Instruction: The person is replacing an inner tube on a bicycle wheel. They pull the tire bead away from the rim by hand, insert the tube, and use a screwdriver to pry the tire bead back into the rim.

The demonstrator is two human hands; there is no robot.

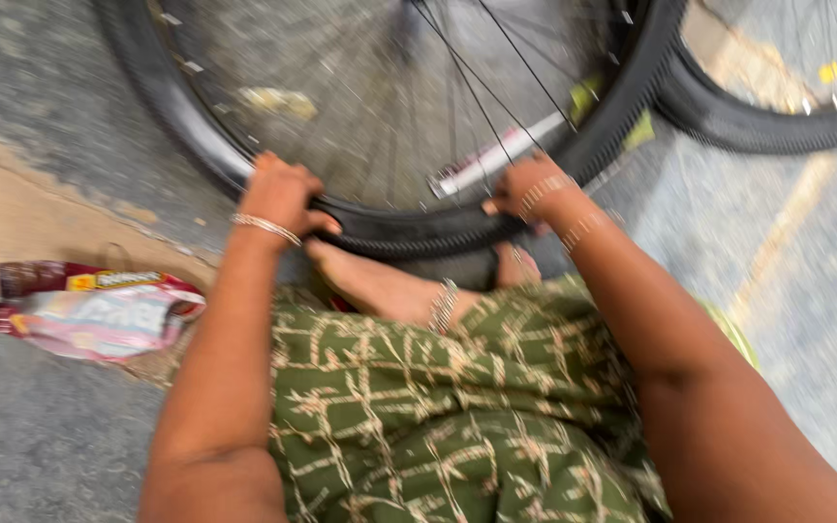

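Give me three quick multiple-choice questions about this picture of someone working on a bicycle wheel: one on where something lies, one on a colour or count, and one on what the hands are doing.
1. Where does the crumpled wrapper lie?
A. On the ground to the person's left
B. Inside the wheel
C. On the person's lap

2. What colour is the person's patterned garment?
A. Blue
B. Green
C. Red

3. How are the hands placed on the tyre?
A. Both off it
B. Only one on it
C. Both grip its near edge

Answers:
1. A, since the red and white wrapper rests on the ground beside the left arm.
2. B, as the cloth is green with pale lines.
3. C, because the left hand and right hand each close their fingers over the black tyre, at the near side of the wheel.
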